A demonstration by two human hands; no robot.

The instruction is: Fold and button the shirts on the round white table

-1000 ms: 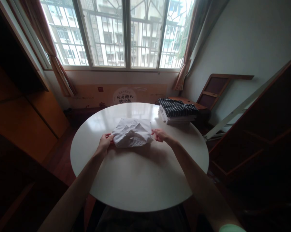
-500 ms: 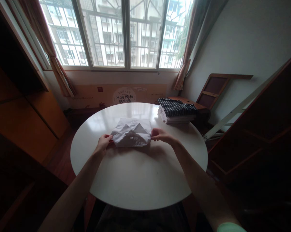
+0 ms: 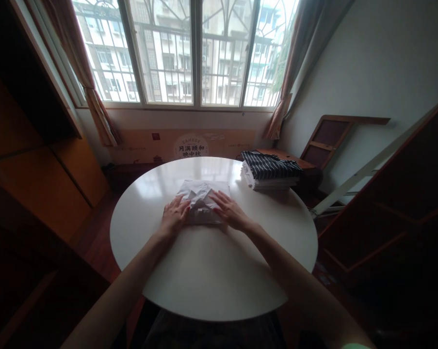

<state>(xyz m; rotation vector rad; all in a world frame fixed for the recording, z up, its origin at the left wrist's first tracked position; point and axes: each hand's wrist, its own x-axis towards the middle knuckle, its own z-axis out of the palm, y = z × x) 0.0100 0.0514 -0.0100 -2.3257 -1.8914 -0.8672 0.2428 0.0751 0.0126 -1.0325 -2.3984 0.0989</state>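
A folded white shirt (image 3: 204, 217) lies collar side up on the round white table (image 3: 215, 271), its collar points toward me. My left hand (image 3: 175, 212) rests flat on the shirt's left side, fingers stretched out. On the right side, my right hand (image 3: 229, 208) is spread over the cloth near the collar. Both palms cover parts of the shirt, so its side edges are partly hidden. Neither hand grips anything.
At the table's back right stands a stack of folded clothes (image 3: 269, 169), a black striped one on top of white ones. A wooden cabinet (image 3: 58, 189) is at the left. Behind the table a printed cardboard panel (image 3: 219, 140) leans below the window.
Both hands have let go of the shirt's side edges and moved inward onto its top, fingers now spread flat. The shirt lies flatter on the table. The view has shifted slightly.
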